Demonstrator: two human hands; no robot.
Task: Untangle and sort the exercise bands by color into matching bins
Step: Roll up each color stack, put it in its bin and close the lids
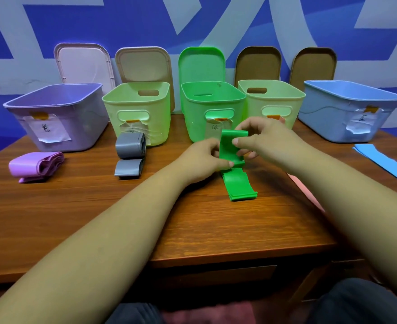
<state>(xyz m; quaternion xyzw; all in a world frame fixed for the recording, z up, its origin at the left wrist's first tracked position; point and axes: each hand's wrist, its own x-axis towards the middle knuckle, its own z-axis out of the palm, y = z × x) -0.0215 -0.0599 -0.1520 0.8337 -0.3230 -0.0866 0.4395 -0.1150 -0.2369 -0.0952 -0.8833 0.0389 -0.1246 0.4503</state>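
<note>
Green exercise band (226, 149): held up just in front of the green bin (197, 118), folded over at the top; its lower end lies in flat layers on the tabletop (99, 206), nearer the person than the bin.
Left hand (205, 157): in front of the green bin, its fingers (225, 163) curled and pinching the band's left edge low down.
Right hand (263, 136): just right of the left hand, its thumb and fingers pinching the band's upper fold.
Purple band (35, 166): loosely bundled on the tabletop far left of the green bin, in front of the purple bin (87, 127).
Grey bands (129, 148): two rolls left of the green bin, one touching the front of the left pale-green bin (160, 118).
Blue band (380, 160): flat on the tabletop far right of the green bin, in front of the blue bin (321, 118).
Right pale-green bin (286, 101): just right of the green bin.
Lids (202, 64): five, upright behind the bins against the blue-and-white wall.
Labels: paper taped to the bin fronts; the writing is too small to read.
</note>
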